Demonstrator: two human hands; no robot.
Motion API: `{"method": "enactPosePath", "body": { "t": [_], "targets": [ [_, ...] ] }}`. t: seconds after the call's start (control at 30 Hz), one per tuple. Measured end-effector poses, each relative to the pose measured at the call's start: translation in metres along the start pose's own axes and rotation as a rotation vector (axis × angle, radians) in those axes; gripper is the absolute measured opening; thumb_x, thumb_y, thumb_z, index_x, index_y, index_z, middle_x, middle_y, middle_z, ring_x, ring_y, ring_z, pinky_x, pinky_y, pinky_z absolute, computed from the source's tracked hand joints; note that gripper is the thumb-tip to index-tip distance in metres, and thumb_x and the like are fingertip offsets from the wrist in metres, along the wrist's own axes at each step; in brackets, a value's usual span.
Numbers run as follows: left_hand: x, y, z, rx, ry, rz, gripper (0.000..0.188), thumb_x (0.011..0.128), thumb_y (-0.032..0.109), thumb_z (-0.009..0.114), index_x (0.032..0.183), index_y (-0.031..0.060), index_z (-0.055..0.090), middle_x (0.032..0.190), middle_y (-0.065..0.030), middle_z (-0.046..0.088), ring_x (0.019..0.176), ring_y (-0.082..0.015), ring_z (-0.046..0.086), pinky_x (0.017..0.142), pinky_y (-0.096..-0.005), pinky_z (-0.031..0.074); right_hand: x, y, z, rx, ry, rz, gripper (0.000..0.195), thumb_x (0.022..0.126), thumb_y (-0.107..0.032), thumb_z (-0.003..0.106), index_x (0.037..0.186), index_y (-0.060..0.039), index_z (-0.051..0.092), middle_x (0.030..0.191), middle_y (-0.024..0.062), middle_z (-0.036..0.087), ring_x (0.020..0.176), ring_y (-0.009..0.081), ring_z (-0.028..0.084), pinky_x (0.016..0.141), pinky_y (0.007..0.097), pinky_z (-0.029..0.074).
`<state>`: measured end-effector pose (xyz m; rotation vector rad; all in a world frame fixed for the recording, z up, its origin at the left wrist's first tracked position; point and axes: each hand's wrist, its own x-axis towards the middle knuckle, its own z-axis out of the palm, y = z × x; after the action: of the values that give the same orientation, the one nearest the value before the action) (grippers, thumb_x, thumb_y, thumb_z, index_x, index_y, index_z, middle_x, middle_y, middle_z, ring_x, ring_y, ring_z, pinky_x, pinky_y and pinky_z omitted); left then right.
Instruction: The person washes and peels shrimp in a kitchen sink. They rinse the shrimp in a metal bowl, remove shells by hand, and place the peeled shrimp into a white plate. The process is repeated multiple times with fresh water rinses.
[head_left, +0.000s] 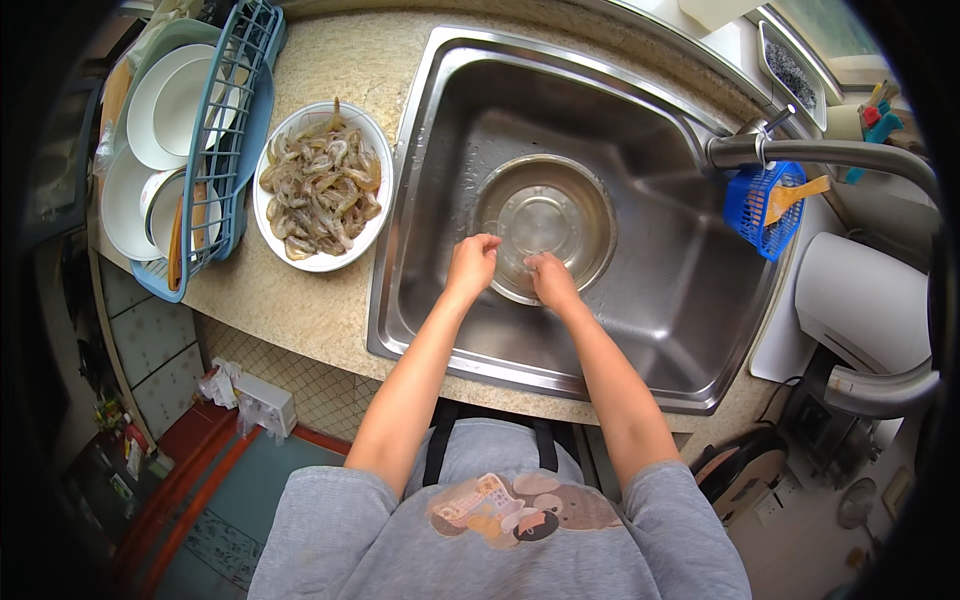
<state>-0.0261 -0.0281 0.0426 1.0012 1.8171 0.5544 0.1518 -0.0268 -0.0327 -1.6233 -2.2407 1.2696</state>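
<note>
A round stainless steel basin (598, 217) stands in the metal sink (675, 277), and what looks like clear liquid is inside it. My left hand (474, 262) is at the basin's near left rim, its fingers curled inward. Over the near part of the basin is my right hand (553, 281), fingers bent and pointing left. Whether either hand pinches something small cannot be made out. On the counter left of the sink, a white plate (379, 150) carries a heap of raw shrimp (322, 191).
A blue dish rack (259, 112) with white bowls (142, 112) borders the plate on the left. The faucet (817, 152) reaches in from the right, beside a blue plastic basket (757, 206). A white appliance (862, 300) sits right of the sink.
</note>
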Motion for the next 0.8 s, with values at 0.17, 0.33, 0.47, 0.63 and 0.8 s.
{"method": "enactPosePath", "body": {
  "t": [0.17, 0.33, 0.47, 0.63, 0.8],
  "targets": [
    [-0.002, -0.005, 0.000, -0.040, 0.016, -0.031, 0.022, 0.079, 0.004, 0.054, 0.098, -0.0013, 0.062, 0.091, -0.0153, 0.065, 0.086, -0.0209, 0.062, 0.077, -0.0294, 0.047, 0.015, -0.033, 0.015, 0.009, -0.150, -0.007, 0.017, 0.070, 0.000, 0.053, 0.085, -0.0025, 0.061, 0.087, 0.0159, 0.058, 0.083, 0.0328, 0.056, 0.075, 0.0388, 0.044],
    [0.001, -0.025, 0.004, -0.111, 0.027, -0.055, 0.021, 0.079, 0.004, 0.052, 0.095, -0.0016, 0.063, 0.087, -0.0163, 0.065, 0.083, -0.0227, 0.063, 0.075, -0.0309, 0.048, 0.021, -0.024, 0.023, 0.155, -0.214, -0.042, 0.016, 0.067, 0.000, 0.055, 0.082, -0.0030, 0.061, 0.077, 0.0136, 0.061, 0.067, 0.0272, 0.059, 0.064, 0.0343, 0.046],
    [-0.002, -0.031, 0.003, -0.242, -0.062, -0.193, 0.021, 0.082, 0.006, 0.050, 0.098, -0.0023, 0.061, 0.087, -0.0126, 0.065, 0.081, -0.0183, 0.062, 0.072, -0.0288, 0.048, 0.014, -0.024, 0.007, 0.468, -0.311, 0.131, 0.012, 0.070, -0.005, 0.060, 0.081, -0.0030, 0.063, 0.074, 0.0113, 0.064, 0.071, 0.0211, 0.061, 0.066, 0.0291, 0.047],
    [-0.012, -0.006, -0.008, -0.752, -0.258, -0.400, 0.027, 0.090, 0.013, 0.044, 0.109, -0.0035, 0.053, 0.101, -0.0141, 0.060, 0.091, -0.0206, 0.060, 0.080, -0.0307, 0.048, -0.002, -0.069, -0.040, 1.228, -0.086, 0.362, 0.014, 0.077, -0.001, 0.059, 0.090, 0.0034, 0.061, 0.085, 0.0068, 0.063, 0.075, 0.0116, 0.058, 0.068, 0.0238, 0.048],
    [-0.021, 0.013, -0.012, -1.150, -0.377, -0.378, 0.027, 0.089, 0.012, 0.048, 0.109, -0.0055, 0.052, 0.100, -0.0168, 0.059, 0.092, -0.0243, 0.059, 0.083, -0.0339, 0.049, -0.016, -0.081, -0.056, 1.046, 0.025, 0.220, 0.023, 0.078, 0.000, 0.056, 0.100, 0.0035, 0.061, 0.085, 0.0070, 0.061, 0.074, 0.0112, 0.057, 0.070, 0.0234, 0.047]
  ]
}}
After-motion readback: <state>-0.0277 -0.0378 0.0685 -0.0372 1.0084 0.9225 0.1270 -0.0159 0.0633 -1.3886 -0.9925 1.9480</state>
